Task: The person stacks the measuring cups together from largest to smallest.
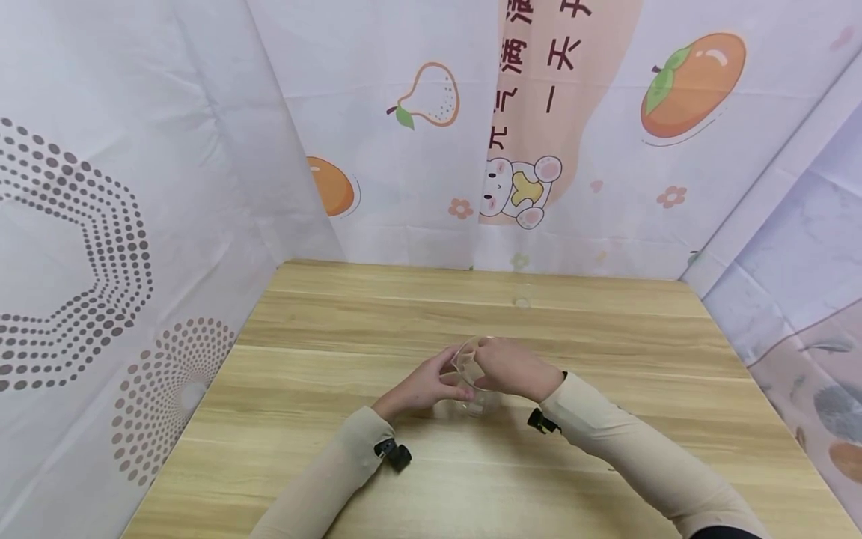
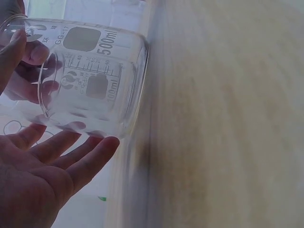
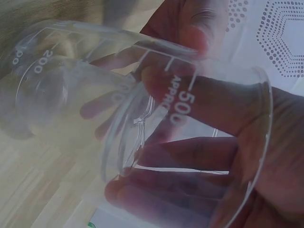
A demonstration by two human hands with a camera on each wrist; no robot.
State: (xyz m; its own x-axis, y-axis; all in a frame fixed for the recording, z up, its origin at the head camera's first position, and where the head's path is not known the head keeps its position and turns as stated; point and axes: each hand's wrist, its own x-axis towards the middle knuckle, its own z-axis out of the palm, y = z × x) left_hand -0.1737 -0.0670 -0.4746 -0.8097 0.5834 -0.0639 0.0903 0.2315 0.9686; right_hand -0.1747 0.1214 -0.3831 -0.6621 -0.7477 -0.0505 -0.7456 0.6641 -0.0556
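Observation:
Near the middle of the table, my left hand (image 1: 424, 385) holds a clear glass beaker (image 1: 475, 406) marked 500ml, thumb on one side and fingers on the other. Inside it sits a smaller beaker (image 2: 97, 86) marked 100ml, seen through the outer wall in the left wrist view. My right hand (image 1: 512, 367) reaches into the large beaker through its mouth. In the right wrist view, the right thumb and fingers (image 3: 142, 154) pinch the small beaker's rim, blurred by the glass. The large beaker's base is close to the tabletop; contact is unclear.
A small clear round object (image 1: 522, 302) lies toward the back of the wooden table (image 1: 377, 299). Printed white cloth (image 1: 377, 187) hangs behind the table, with more cloth along both sides. Each wrist carries a small black camera.

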